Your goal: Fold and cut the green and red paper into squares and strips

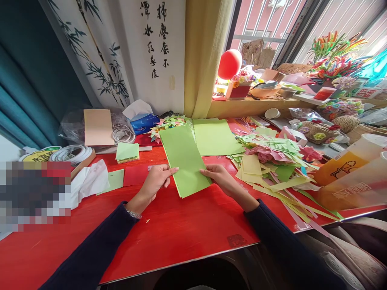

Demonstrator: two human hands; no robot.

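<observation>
A tall piece of green paper (184,161), folded or in several layers, is held up at a tilt over the red table (181,229). My left hand (157,180) pinches its left edge, with the thumb on the front face. On the right edge, my right hand (219,177) grips it the same way. Behind it lies a larger light green sheet (216,139), partly covered by the held paper. A small stack of pale green square papers (127,152) sits left of my hands, and a red paper piece (135,175) lies beside my left hand.
Paper strips and scraps (272,157) are heaped at the right, near two orange-printed cups (347,161). A blue tissue pack (145,123), a cardboard piece (98,127) and white coiled rolls (74,154) stand at the back left. A crumpled white tissue (93,177) lies left.
</observation>
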